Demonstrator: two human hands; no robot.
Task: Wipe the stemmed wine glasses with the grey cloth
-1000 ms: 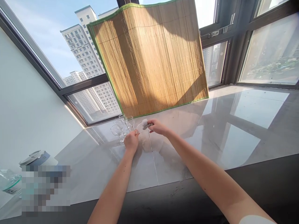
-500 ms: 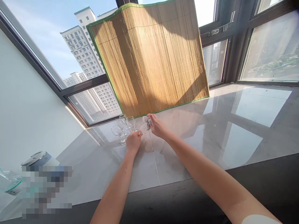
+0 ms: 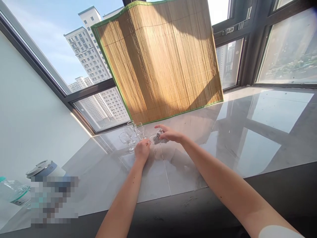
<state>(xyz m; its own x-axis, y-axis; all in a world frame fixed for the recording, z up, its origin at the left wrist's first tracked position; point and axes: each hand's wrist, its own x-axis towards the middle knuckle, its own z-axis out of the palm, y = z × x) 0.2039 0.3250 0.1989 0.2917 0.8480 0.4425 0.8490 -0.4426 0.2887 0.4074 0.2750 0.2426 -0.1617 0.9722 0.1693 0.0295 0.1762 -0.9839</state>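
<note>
My left hand (image 3: 141, 149) is closed around the stem of a clear wine glass (image 3: 151, 138) that lies tilted over the pale marble counter (image 3: 223, 138). My right hand (image 3: 168, 134) pinches a small grey cloth (image 3: 157, 138) against the bowl of that glass. Just to the left stand several more clear stemmed glasses (image 3: 128, 137), upright and close together. Both forearms reach out from the bottom of the view.
A bamboo mat (image 3: 160, 59) with green edging leans against the window behind the glasses. At the lower left sit a lidded container (image 3: 42, 167) and a clear plastic bottle (image 3: 12, 193). A dark counter edge (image 3: 173, 211) runs along the front.
My right hand with the cloth has shifted down and round on the glass bowl. My left hand has stayed on the stem. The view has drifted slightly.
</note>
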